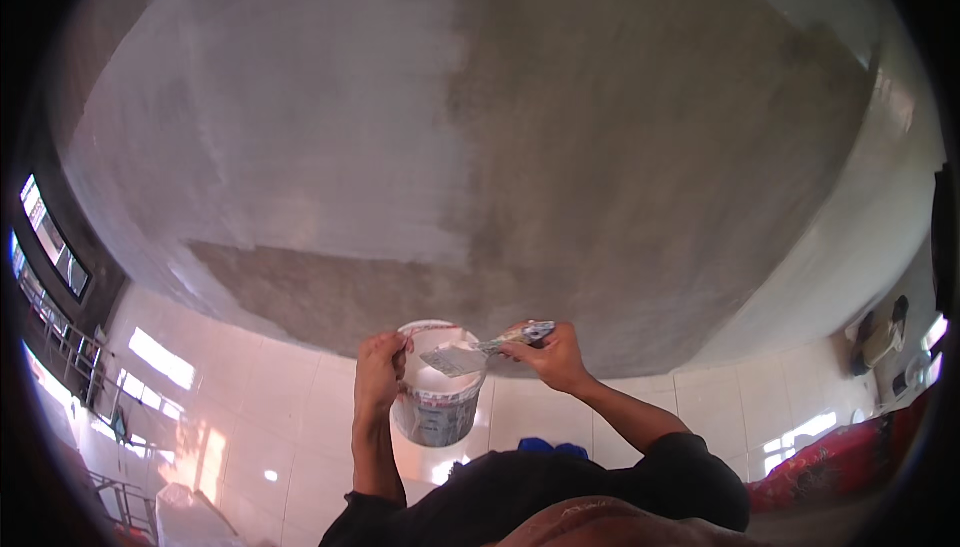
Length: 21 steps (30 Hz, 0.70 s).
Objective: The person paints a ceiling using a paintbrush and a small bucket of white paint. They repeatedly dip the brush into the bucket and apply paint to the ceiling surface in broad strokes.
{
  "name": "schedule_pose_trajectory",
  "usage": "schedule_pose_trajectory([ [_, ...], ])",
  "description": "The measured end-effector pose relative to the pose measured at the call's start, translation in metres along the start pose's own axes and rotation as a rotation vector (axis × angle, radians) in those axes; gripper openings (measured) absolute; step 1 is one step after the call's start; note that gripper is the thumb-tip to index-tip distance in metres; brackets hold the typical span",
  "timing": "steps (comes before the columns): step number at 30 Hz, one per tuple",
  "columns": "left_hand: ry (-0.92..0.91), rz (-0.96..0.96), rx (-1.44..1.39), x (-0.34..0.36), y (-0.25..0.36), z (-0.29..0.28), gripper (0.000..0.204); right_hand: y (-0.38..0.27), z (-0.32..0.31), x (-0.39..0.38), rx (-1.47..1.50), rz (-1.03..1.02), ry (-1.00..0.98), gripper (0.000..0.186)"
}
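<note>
My left hand [382,372] is closed on the upper edge or handle of a round bucket [435,412] of whitish liquid, held low in front of me. My right hand [545,355] grips a flat, wide paintbrush [455,357] smeared with pale coating, its head over the bucket's opening. Beyond both hands rises a wall [620,127], pale grey on the left and darker, browner grey on the right and along a lower band.
Glossy white floor tiles [270,427] lie below. Windows [55,237] and metal frames [95,377] are at the left. A red patterned cloth or bundle [820,477] lies at the lower right, near assorted objects [880,337]. Something blue [545,447] shows below my hands.
</note>
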<state>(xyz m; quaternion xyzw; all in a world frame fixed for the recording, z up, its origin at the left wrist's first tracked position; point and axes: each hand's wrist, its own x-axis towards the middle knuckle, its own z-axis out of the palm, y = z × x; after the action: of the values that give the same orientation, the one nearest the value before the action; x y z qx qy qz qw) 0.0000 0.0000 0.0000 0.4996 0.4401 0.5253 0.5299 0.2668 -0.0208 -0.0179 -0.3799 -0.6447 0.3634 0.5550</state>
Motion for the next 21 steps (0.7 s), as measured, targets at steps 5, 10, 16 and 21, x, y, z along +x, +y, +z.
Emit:
schedule_pose_trajectory([
  [5,0.091,-0.11,-0.091,-0.062,-0.045,0.034,0.022,-0.038,-0.102,-0.028,0.097,-0.015,0.282,0.012],
  [10,0.179,-0.088,-0.03,-0.066,-0.047,0.055,0.022,-0.11,-0.17,0.086,0.176,-0.45,0.517,0.011],
  [16,0.256,-0.04,0.028,-0.056,-0.046,0.057,0.022,-0.197,-0.212,0.234,0.347,-0.782,0.524,0.012],
  [21,0.302,-0.001,-0.017,-0.055,-0.05,0.061,0.023,-0.23,-0.232,0.285,0.158,-0.866,0.745,0.012],
])
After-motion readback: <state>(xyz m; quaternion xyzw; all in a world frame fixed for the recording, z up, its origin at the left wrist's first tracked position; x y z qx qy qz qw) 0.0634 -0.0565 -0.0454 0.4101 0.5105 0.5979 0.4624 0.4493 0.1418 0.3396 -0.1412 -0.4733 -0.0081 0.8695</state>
